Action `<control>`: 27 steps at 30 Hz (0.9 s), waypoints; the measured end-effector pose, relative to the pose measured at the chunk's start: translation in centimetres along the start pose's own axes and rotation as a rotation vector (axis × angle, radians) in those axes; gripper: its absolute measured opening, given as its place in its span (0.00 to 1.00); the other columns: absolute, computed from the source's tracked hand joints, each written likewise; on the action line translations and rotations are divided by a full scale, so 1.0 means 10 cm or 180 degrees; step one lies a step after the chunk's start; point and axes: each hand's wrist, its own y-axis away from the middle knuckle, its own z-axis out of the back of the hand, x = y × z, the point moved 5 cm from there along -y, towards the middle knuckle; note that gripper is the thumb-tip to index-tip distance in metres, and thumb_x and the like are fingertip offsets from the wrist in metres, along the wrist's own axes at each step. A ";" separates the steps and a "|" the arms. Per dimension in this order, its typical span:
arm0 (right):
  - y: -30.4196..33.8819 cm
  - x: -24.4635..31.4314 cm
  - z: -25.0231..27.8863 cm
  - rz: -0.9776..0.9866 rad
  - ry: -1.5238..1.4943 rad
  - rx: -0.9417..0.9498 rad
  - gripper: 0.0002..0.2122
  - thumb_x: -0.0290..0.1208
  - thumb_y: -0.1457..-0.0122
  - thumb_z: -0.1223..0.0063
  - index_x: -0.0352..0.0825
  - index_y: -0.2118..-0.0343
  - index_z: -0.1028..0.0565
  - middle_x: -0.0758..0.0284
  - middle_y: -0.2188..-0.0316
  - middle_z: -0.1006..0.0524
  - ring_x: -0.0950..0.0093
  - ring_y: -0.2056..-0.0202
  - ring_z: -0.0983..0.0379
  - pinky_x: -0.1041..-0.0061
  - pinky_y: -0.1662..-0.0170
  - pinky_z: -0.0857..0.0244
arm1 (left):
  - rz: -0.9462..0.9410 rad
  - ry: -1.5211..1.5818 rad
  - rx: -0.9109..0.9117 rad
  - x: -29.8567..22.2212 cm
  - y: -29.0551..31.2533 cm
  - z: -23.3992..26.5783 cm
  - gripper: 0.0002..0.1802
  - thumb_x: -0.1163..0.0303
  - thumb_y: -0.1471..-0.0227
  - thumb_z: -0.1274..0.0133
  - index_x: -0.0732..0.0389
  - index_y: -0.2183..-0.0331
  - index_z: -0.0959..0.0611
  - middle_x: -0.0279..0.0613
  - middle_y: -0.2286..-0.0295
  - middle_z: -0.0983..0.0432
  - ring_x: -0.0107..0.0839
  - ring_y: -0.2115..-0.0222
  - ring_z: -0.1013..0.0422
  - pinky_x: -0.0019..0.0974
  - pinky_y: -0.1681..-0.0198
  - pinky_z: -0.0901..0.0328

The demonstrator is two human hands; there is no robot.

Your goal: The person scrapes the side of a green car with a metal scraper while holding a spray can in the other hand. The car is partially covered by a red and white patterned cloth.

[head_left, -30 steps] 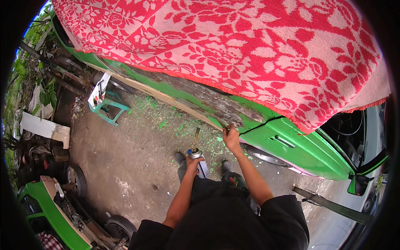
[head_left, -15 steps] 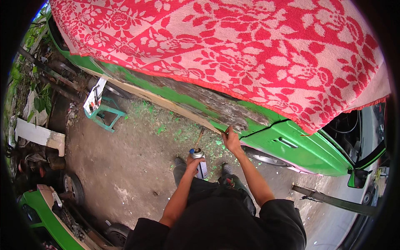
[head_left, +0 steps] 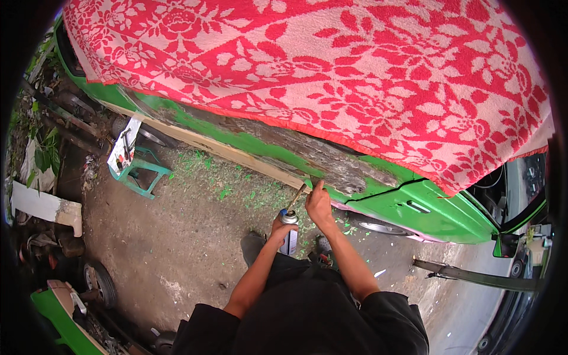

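Observation:
My left hand [head_left: 278, 228] grips a gas canister torch [head_left: 289, 239] with a silver top and a blue fitting. Its thin brownish nozzle [head_left: 296, 198] points up toward the lower edge of the green car's side [head_left: 248, 142]. Beside the nozzle, my right hand [head_left: 319, 207] is closed with its fingertips against that edge. Something small and dark may be in those fingers, too small to name. Along the panel, a long patch of paint is stripped to a rough brown-grey surface [head_left: 349, 174].
A red and pink floral blanket [head_left: 296, 71] covers the car's upper part. Far left, a teal plastic stool [head_left: 142, 174] carries a white board with tools. Green paint chips [head_left: 225, 192] litter the concrete. A metal beam [head_left: 473, 276] lies right; wheels and car parts sit lower left.
Both hands have shifted slightly, with the torch nozzle now nearer the panel edge and the right fingertips. The whole view has moved a little, and my left foot has shifted slightly.

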 end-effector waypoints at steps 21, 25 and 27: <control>-0.25 0.61 -0.53 -0.1079 0.0593 0.0405 0.20 0.15 0.53 0.50 0.21 0.57 0.42 0.38 0.66 0.32 0.44 0.67 0.27 0.57 0.65 0.29 | -0.0030 -0.0084 0.0954 -0.14 -0.57 0.47 0.23 0.83 0.71 0.41 0.62 0.66 0.25 0.37 0.75 0.24 0.29 0.75 0.27 0.33 0.72 0.32; -0.24 0.60 -0.46 -0.1151 0.0537 0.0503 0.23 0.16 0.53 0.52 0.16 0.53 0.42 0.37 0.66 0.31 0.44 0.66 0.28 0.57 0.63 0.30 | 0.0105 -0.0090 0.1023 -0.19 -0.56 0.45 0.22 0.82 0.71 0.40 0.61 0.66 0.25 0.37 0.76 0.25 0.29 0.76 0.27 0.33 0.73 0.33; -0.23 0.57 -0.50 -0.1228 0.0611 0.0486 0.23 0.15 0.54 0.49 0.19 0.54 0.43 0.38 0.65 0.32 0.45 0.66 0.27 0.58 0.63 0.29 | 0.0062 -0.0206 0.0929 -0.25 -0.53 0.46 0.22 0.82 0.71 0.40 0.61 0.67 0.25 0.37 0.76 0.25 0.29 0.77 0.27 0.33 0.73 0.33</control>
